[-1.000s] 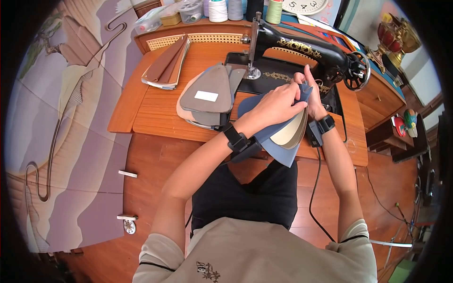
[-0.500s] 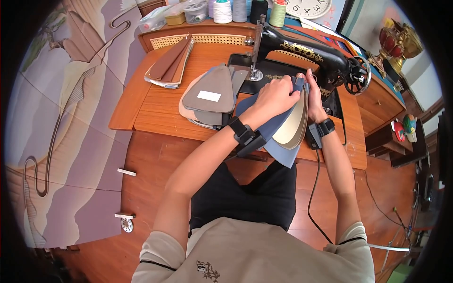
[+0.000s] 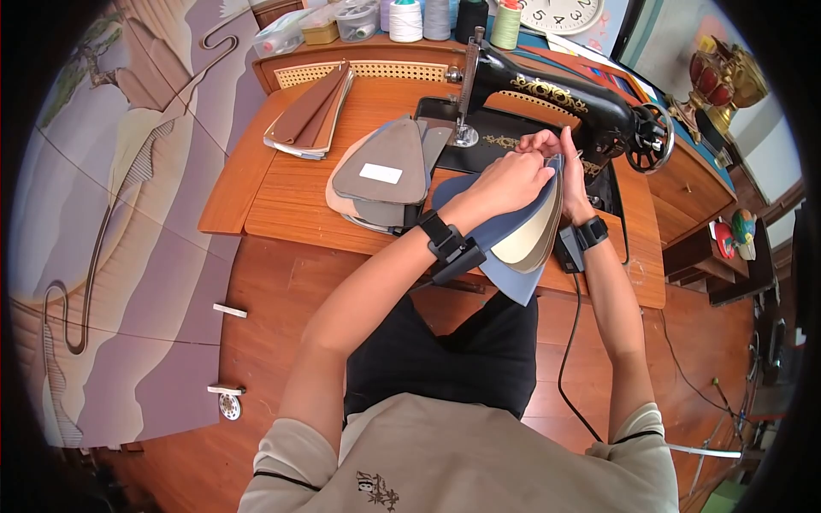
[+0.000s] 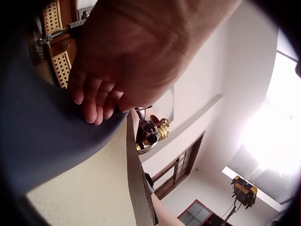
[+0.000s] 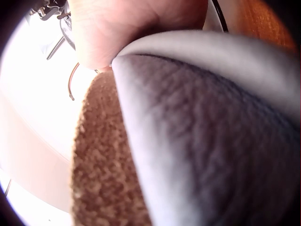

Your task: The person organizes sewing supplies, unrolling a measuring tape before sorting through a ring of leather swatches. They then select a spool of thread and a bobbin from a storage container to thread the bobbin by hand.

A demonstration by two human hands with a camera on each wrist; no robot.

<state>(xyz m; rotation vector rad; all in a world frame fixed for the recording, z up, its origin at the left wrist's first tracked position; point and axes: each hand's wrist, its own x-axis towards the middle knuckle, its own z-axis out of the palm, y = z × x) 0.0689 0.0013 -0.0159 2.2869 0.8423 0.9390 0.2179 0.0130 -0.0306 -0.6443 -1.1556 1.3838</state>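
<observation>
A fanned bundle of leather swatches stands between both hands: a blue swatch (image 3: 513, 227) nearest the left hand, a cream swatch (image 3: 524, 235) and darker ones behind it. My left hand (image 3: 510, 184) holds the blue swatch near the narrow upper end, its fingers bent over the surface (image 4: 61, 127) in the left wrist view. On the other side, my right hand (image 3: 572, 184) supports the bundle's narrow end, thumb pointing up and fingertips beyond the left hand. Up close in the right wrist view are a pebbled greyish swatch (image 5: 188, 136) and a rough brown layer (image 5: 101, 155).
Behind the hands stands a black sewing machine (image 3: 547, 90) on the wooden table (image 3: 282, 201). Left of it lie a grey swatch stack (image 3: 376, 162) with a white label and a brown swatch fan (image 3: 312, 111). Thread spools (image 3: 405, 21) line the back. A cable (image 3: 571, 342) hangs from the right wrist.
The left hand has lowered and flattened slightly on the blue swatch, and the right hand's fingertips show more beyond it. The swatch bundle stays nearly in place.
</observation>
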